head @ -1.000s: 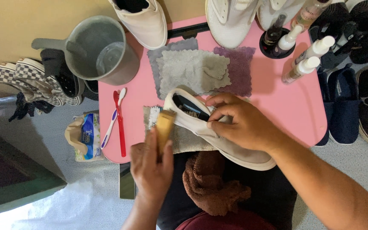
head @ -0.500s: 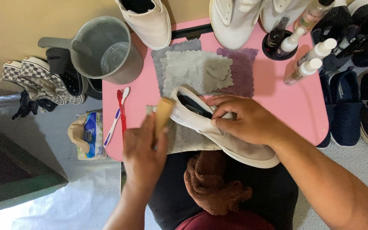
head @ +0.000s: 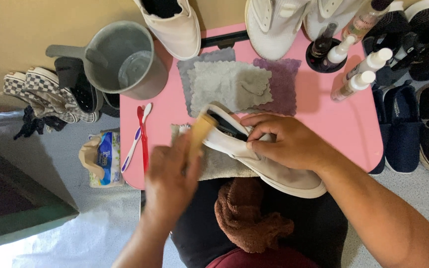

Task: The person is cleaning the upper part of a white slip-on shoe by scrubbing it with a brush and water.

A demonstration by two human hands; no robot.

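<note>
A white slip-on shoe [head: 274,168] lies on its side across a beige cloth [head: 224,164] at the near edge of the pink table [head: 343,129]. My right hand [head: 284,141] grips the shoe at its opening. My left hand [head: 172,176] holds a wooden brush [head: 200,130] against the shoe's heel end; the hand is blurred with motion. A brown towel [head: 249,213] lies on my lap just below the shoe.
Grey and purple cloths [head: 234,84] lie mid-table, two toothbrushes [head: 140,134] at its left edge. A grey jug [head: 125,59] holds water. Spray bottles [head: 358,74] stand at the right. White shoes [head: 175,25] line the far edge; dark shoes [head: 408,124] sit right, checkered ones [head: 40,97] left.
My left hand has moved the brush back and forth along the shoe's heel end. The right hand keeps its hold on the shoe.
</note>
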